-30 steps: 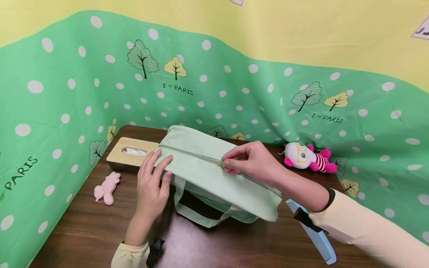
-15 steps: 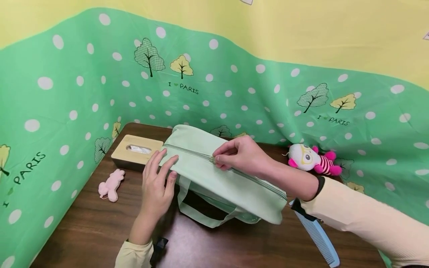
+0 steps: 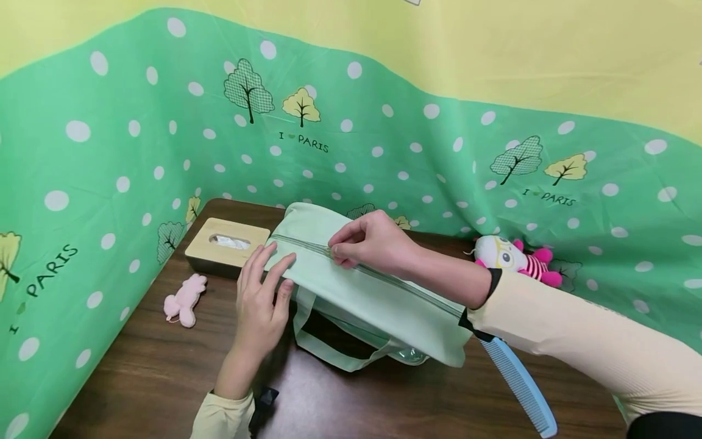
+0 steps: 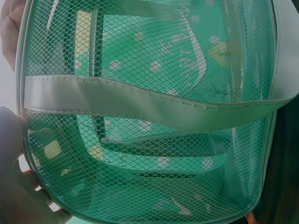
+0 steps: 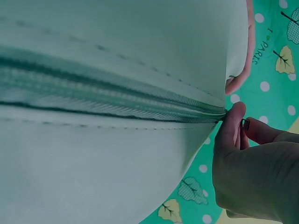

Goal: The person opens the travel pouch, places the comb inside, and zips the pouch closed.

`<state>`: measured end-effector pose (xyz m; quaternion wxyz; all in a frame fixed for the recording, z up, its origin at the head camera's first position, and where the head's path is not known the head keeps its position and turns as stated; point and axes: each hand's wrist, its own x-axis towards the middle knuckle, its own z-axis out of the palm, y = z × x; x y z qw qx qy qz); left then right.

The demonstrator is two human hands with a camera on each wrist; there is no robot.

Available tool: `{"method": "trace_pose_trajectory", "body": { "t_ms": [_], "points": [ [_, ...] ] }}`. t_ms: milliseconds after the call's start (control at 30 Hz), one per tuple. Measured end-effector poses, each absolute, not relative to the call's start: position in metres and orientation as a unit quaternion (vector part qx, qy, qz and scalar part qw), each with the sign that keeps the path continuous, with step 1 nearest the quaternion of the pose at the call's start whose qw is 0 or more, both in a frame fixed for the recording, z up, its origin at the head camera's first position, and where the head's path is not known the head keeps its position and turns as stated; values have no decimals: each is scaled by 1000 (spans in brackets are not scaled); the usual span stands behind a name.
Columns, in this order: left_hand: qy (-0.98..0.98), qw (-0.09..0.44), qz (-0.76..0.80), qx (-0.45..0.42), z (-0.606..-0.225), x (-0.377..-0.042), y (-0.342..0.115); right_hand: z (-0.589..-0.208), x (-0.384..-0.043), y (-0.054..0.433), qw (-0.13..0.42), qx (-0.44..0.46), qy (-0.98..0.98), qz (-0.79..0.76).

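Pale green fabric covers the bag [image 3: 373,299], which sits at the centre of the head view with its zipper [image 5: 112,95] running along the top. Compared with a second ago, the right hand [image 3: 373,244] is farther toward the bag's left end, and the zipper pull [image 3: 329,250] is with it; its fingertips pinch that pull. The left hand [image 3: 263,305] stays where it was, fingers spread and relaxed, resting on the bag's left end without clasping it. The two hands are now nearer each other, so I judge the slider to be partway along, with a shorter stretch ahead of it. Teeth behind it look meshed in the right wrist view, which suggests closing, though I cannot be sure.

Counting outward: one bag, one zipper pull in sight, and one handle [image 3: 329,355] visible, hanging down the front; the left wrist view shows mesh on that side. One tissue box [image 3: 203,244] stands left of the bag, and one pink toy [image 3: 187,297] lies below it in the frame. Toward the right are one striped plush [image 3: 496,253] and, lower, one blue comb [image 3: 518,387], both partly covered by the right sleeve [image 3: 565,323]. All lie on one brown table [image 3: 137,378].
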<state>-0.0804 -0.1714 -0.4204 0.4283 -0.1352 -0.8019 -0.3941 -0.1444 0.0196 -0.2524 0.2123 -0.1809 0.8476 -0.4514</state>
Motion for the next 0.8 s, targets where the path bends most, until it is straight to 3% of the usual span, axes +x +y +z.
{"method": "trace_pose_trajectory", "body": {
  "t_ms": [800],
  "points": [
    [-798, 422, -408, -139, -421, -83, -171, -256, -162, -9, 216, -172, 851, -447]
  ]
}}
